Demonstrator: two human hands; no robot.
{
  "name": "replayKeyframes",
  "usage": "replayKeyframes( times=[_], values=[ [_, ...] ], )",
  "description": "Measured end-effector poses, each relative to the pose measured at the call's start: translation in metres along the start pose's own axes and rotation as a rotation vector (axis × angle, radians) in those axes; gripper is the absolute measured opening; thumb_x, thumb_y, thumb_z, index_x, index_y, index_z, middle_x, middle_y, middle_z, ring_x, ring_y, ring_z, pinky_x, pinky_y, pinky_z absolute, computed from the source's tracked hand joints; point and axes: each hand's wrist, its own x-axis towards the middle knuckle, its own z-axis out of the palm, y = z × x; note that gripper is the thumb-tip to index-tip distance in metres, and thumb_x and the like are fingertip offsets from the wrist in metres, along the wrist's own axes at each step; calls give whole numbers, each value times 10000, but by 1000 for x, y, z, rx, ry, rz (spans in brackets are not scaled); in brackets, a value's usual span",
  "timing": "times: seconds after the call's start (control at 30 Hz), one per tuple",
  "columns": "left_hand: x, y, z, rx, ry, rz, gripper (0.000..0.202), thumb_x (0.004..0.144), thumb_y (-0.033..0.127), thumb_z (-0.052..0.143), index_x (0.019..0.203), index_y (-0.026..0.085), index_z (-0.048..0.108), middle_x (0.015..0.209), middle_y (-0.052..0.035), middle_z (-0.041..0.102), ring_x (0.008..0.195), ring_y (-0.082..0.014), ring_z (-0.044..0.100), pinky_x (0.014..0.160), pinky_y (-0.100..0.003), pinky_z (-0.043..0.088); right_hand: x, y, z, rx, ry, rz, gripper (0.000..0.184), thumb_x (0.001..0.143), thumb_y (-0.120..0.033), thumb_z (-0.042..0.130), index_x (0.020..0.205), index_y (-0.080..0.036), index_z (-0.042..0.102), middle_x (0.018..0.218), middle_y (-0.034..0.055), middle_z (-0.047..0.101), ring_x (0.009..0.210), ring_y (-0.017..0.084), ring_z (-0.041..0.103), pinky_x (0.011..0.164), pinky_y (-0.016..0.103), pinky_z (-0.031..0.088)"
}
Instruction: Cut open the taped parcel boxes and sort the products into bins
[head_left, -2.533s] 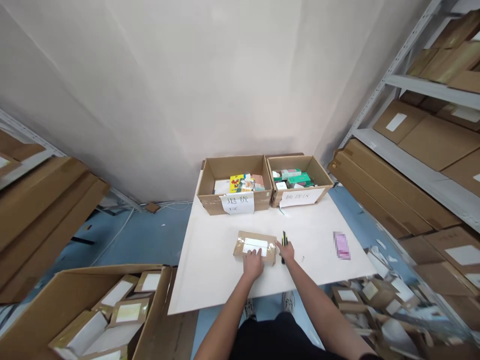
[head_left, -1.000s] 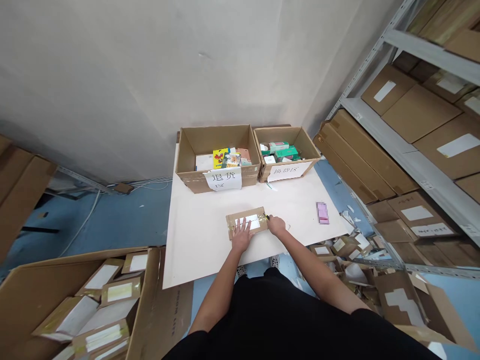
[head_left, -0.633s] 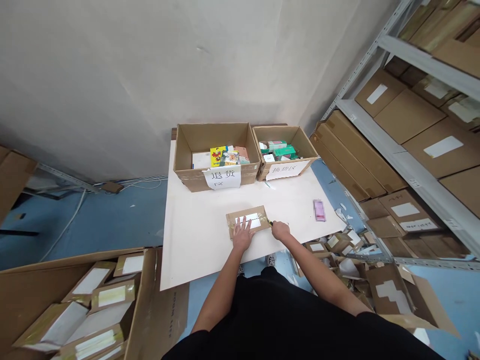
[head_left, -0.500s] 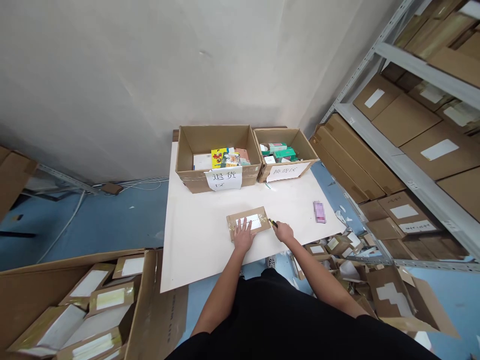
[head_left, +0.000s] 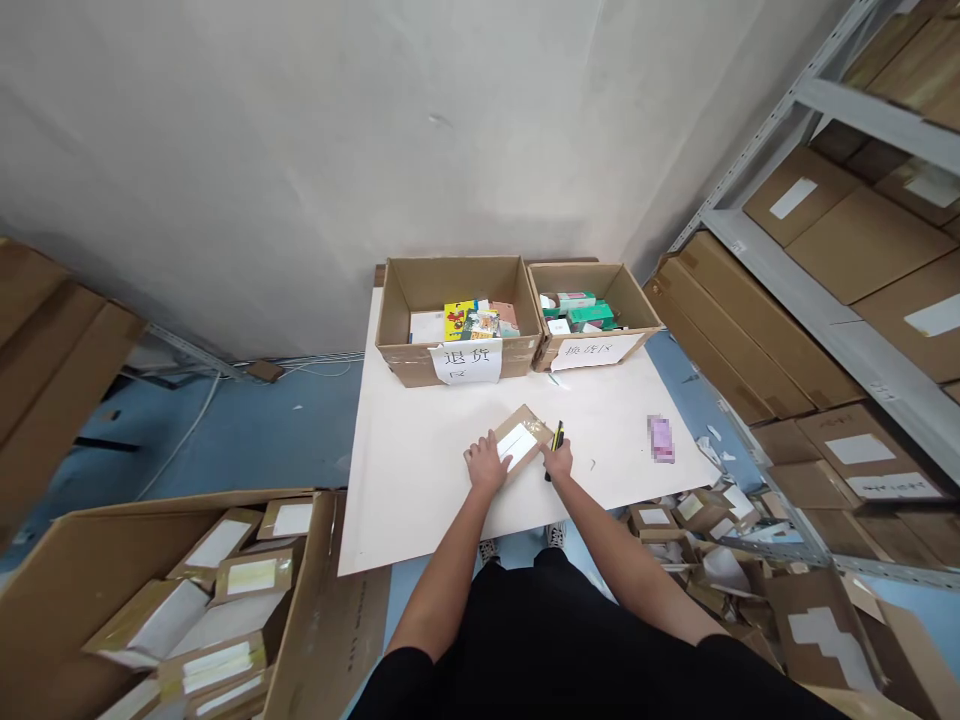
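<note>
A small taped cardboard box [head_left: 534, 424] with a white label lies turned at an angle on the white table [head_left: 420, 480]. My left hand [head_left: 487, 464] grips its left side, thumb along the near edge. My right hand [head_left: 557, 461] is closed around a black and yellow box cutter [head_left: 558, 437], which points away from me. The fingers of that hand also touch the right corner of the small box. Whether the cutter's blade is out cannot be made out.
Behind stand two open cartons with handwritten signs: the left carton [head_left: 401, 366] holds colourful packs, the right carton [head_left: 651, 322] green and white ones. A blurred purple item [head_left: 661, 438] lies at right. A large carton of parcels [head_left: 322, 540] stands lower left; shelves [head_left: 832, 325] rise at right.
The small box has been turned so its right end points away from me. My left hand has shifted from its top to its left side. The cutter has swung upright and my right hand reached the box.
</note>
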Motion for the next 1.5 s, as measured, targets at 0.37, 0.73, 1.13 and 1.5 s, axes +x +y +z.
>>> replayKeyframes(
  times=[0.37,0.73,1.13,1.5],
  values=[
    [1,-17,35,-369,-71,-110,817,1007,615,378,1702,243,165,1777,-98,154,1553,-354,336,1175,-500,418,10,-19,6,433,-173,-52,387,993,-570,509,1130,-216,582,1127,121,772,1057,247,754,769,303,606],
    [22,-113,43,-859,-126,-373,774,1000,658,475,1598,175,378,1502,-137,629,1358,-256,626,1134,-363,496,-9,-7,30,479,-419,-120,567,791,-679,727,1099,-208,663,1212,130,754,1203,291,678,915,350,576],
    [-5,-73,78,-1318,-88,-383,801,990,714,450,1597,194,400,1541,-169,584,1362,-279,621,1123,-425,517,-27,-24,11,563,-474,-178,562,798,-716,715,1075,-232,646,1097,128,787,1085,309,739,873,396,592],
    [32,-101,-5,-595,165,-55,783,947,447,603,1639,201,334,1765,-88,211,1639,-254,137,1313,-387,242,-59,-27,27,319,-435,-190,525,838,-659,704,1138,-228,674,1238,84,750,1202,284,684,844,333,608]
  ],
)
